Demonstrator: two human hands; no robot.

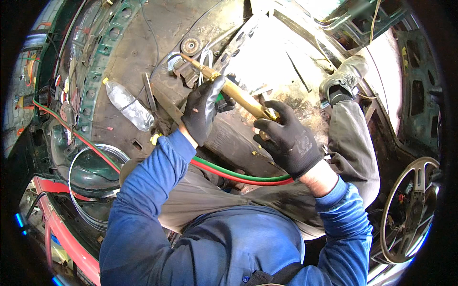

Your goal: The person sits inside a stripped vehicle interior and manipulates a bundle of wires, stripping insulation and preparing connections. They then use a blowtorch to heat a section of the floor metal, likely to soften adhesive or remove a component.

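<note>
So I'm sat inside a stripped-out car shell, both hands in black work gloves, and I've got the brass cutting torch (229,88) held across in front of me. My left hand (202,109) is wrapped around the middle of the torch body, fingers curled over a green knob, and my right hand (286,138) is closed on the rear end of the handle, so both hands are clamped on the same tool, neither one open. The torch runs diagonally, its tip (183,56) pointing up and to my left, right next to a rusty bracket (183,70) on the bare metal floor (138,38). A round disc-shaped fitting (191,46) sits just above the tip. The red and green twin hoses (238,177) come off the back of the torch, pass under my left forearm and over my lap, then trail off to my left along the edge of the shell. A crumpled clear plastic bottle (128,105) with a yellow cap lies on the floor to the left of my left hand, near a flat metal strip (149,93). My right leg is stretched out with my boot (344,76) up by the bright patch of sunlit floor. A steering wheel (410,209) is lying off to my right, well apart from everything else.
</note>
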